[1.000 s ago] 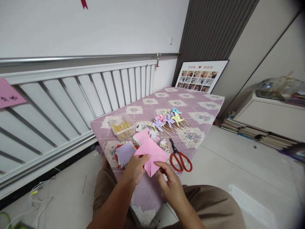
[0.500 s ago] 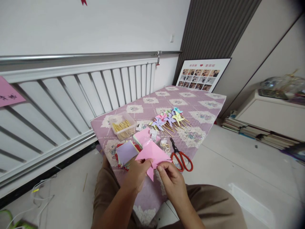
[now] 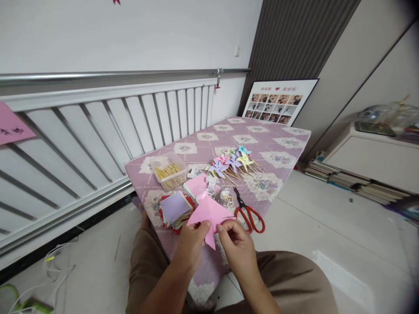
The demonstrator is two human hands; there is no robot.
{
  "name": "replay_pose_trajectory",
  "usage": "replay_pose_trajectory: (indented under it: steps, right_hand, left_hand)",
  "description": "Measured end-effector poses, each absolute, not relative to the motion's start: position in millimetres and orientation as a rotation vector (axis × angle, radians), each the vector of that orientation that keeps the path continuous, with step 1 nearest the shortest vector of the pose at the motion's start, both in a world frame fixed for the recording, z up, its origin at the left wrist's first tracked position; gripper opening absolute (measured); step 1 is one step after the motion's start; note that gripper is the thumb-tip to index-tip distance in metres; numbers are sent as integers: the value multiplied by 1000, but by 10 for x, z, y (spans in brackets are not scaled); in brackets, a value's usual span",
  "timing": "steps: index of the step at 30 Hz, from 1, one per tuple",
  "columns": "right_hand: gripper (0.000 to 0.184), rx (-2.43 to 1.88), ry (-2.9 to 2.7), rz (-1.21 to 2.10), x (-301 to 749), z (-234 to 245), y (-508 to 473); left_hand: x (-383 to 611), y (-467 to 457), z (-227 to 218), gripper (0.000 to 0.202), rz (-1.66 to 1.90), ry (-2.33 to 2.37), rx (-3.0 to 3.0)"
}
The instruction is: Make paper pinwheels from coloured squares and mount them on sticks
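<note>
Both my hands hold one pink paper sheet (image 3: 209, 210), partly folded, above the near corner of the table. My left hand (image 3: 192, 242) pinches its lower left edge. My right hand (image 3: 238, 245) pinches its lower right edge, fingers curled. Just behind the sheet lie a stack of coloured paper squares (image 3: 174, 209) and another pink sheet (image 3: 197, 183). Red-handled scissors (image 3: 249, 214) rest on the table to the right of my hands.
A clear tub of wooden sticks (image 3: 168, 174) sits at the left of the purple patterned tablecloth (image 3: 262, 144). Several finished paper pinwheels (image 3: 233, 163) lie mid-table. A photo board (image 3: 276, 106) leans at the far end. A white radiator (image 3: 98, 126) runs along the left; books (image 3: 340, 181) lie on the floor.
The pink sheet has been folded further, going from a flat diamond to a narrower pointed shape. Both hands drew closer together and slightly lower.
</note>
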State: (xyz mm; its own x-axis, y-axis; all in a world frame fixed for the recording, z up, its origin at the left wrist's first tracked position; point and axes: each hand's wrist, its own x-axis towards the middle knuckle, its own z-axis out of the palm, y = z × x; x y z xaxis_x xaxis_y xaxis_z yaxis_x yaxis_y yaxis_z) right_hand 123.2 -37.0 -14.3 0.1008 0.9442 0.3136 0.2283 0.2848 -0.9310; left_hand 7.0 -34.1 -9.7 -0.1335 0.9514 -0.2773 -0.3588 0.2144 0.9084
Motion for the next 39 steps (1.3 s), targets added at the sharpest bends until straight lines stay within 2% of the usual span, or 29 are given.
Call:
replay_pose_trajectory:
  steps: [17, 24, 27, 29, 31, 33, 36, 39]
  right_hand:
    - [22, -1175, -1429, 729, 1219, -54, -343]
    - [22, -1157, -1432, 765, 1181, -67, -398]
    - [13, -1151, -1305, 791, 1262, -34, -376]
    - [21, -1144, -1137, 815, 1360, 48, -308]
    - [33, -1122, -1025, 912, 1455, 175, -222]
    - [38, -1106, -1059, 1143, 1509, 312, -159]
    - [35, -1025, -1211, 1477, 1485, 444, -141]
    - [33, -986, -1259, 1591, 1393, 451, -171]
  left_hand:
    - [49, -365, -86, 25, 1321, 1236, 784]
    - [30, -372, -24, 25, 1247, 1451, 872]
    - [-13, -356, 77, 25, 1168, 1544, 966]
    - [-68, -328, 173, 25, 1084, 1595, 1080]
    - [-138, -290, 273, 27, 975, 1640, 1208]
    - [-206, -249, 365, 28, 892, 1618, 1328]
    - [-285, -199, 485, 22, 850, 1469, 1468]
    - [-338, -169, 591, 14, 833, 1346, 1598]
